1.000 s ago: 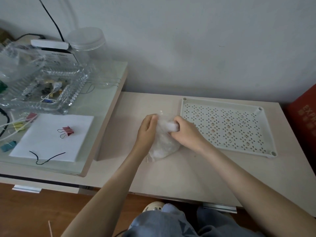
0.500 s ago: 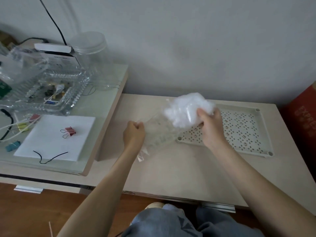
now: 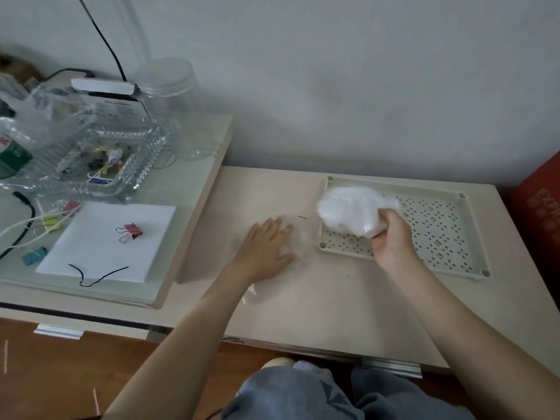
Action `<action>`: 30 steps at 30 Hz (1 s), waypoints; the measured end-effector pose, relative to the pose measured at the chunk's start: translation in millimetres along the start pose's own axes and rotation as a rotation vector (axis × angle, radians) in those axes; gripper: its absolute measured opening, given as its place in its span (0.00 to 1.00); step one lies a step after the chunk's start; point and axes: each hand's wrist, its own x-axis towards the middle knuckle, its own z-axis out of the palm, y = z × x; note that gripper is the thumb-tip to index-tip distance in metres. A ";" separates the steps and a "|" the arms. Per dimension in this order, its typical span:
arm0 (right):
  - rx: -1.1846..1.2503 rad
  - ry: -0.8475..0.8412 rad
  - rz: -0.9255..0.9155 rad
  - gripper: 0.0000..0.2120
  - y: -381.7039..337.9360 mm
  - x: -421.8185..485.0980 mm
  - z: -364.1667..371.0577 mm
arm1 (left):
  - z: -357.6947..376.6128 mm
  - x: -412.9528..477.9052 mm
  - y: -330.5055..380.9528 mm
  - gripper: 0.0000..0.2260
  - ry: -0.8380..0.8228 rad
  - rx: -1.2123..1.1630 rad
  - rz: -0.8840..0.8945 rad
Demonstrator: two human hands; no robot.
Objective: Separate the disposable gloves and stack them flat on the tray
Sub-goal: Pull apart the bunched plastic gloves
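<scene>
Head view: right hand [image 3: 392,237] grips glove wad [image 3: 348,210]; left hand [image 3: 266,247] spread flat on faint clear bag [image 3: 300,237].

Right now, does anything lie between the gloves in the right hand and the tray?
Nothing visible does. The right hand grips the gloves over the left end of the tray, whose visible surface is bare. The clear bag lies on the table to the left, under the flat left hand, off the tray.
</scene>
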 end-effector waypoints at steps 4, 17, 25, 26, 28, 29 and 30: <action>0.033 0.027 0.044 0.13 -2.6 2.7 -9.0 | 8.0 3.7 -4.3 0.31 0.012 -0.058 -0.412; -0.183 -0.166 -0.029 0.20 -9.7 -18.0 24.7 | -68.7 -20.2 41.1 0.35 0.500 -0.980 -0.023; -0.320 -0.360 0.022 0.11 -13.0 -45.0 54.5 | -77.6 -34.6 67.9 0.31 0.240 -0.781 0.151; -0.304 -0.449 0.066 0.15 -17.1 -50.4 56.1 | -77.9 -34.1 67.8 0.26 0.267 -0.833 0.100; -0.350 -0.603 0.112 0.24 -22.1 -52.8 56.2 | -80.2 -38.2 65.4 0.12 0.290 -1.155 -0.034; -0.406 -0.639 0.103 0.26 -22.3 -52.9 55.7 | -79.6 -39.8 62.8 0.07 0.284 -1.320 -0.087; -0.473 -0.649 0.077 0.26 -21.3 -53.1 55.2 | -79.5 -41.1 58.3 0.07 0.274 -1.433 -0.127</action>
